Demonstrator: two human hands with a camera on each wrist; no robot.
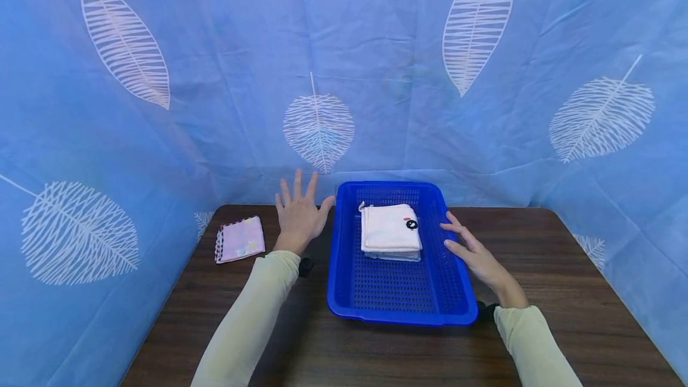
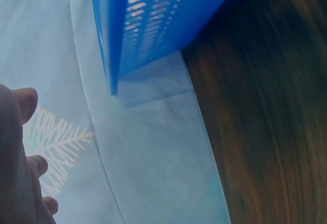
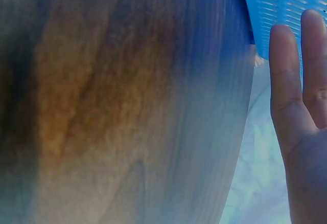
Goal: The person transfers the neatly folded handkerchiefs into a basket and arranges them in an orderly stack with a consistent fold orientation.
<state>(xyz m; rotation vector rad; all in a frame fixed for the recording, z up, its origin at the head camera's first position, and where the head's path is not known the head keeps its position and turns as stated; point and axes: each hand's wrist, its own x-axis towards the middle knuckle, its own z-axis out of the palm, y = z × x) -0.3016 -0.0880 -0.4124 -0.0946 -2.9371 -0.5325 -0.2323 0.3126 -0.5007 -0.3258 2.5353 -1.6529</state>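
Observation:
A blue plastic basket (image 1: 395, 318) with perforated sides stands at the middle of the table. Inside it lies a small stack of folded cloths, a white one (image 1: 391, 229) with a black round mark on top. My left hand (image 1: 300, 220) is held up with fingers spread, just left of the basket's rim, holding nothing. At the right rim is my right hand (image 1: 478, 258), its fingertips reaching over the edge; two straight fingers (image 3: 285, 65) overlap the basket wall (image 3: 280, 4) in the right wrist view. The left wrist view has the basket's side (image 2: 153, 24) beyond the left fingertips.
A folded pink cloth (image 1: 243, 240) with a checked edge lies at the table's back left. The dark wooden table (image 1: 543, 267) ends against a blue curtain (image 1: 376, 118) with white leaf prints, which hangs behind and at both sides.

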